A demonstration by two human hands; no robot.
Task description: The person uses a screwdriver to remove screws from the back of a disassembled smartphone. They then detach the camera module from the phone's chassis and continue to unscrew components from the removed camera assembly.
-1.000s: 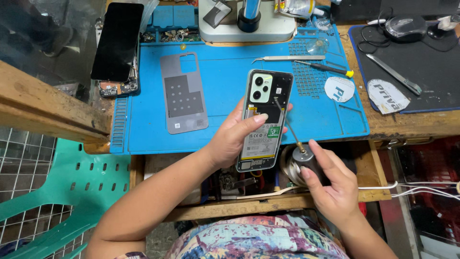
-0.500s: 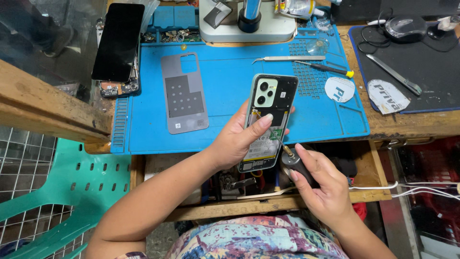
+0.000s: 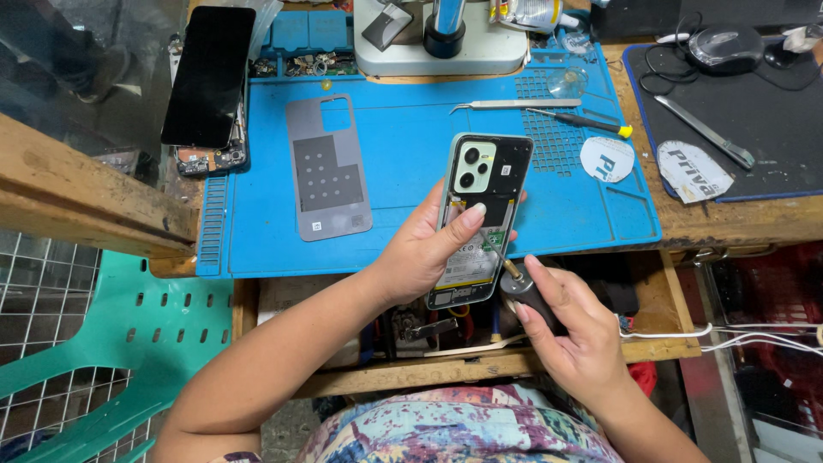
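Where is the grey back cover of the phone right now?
In the head view, the grey back cover lies flat on the left part of the blue mat, between the black screen and the opened phone that the left hand holds.

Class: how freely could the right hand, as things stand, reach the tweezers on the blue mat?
Probably not freely: the right hand holds a screwdriver, and the phone lies between it and the tweezers.

Opened phone (image 3: 477, 225) with back cover off, camera end up, tilted above blue mat's near edge, black-handled screwdriver (image 3: 519, 287) tip touching its lower part
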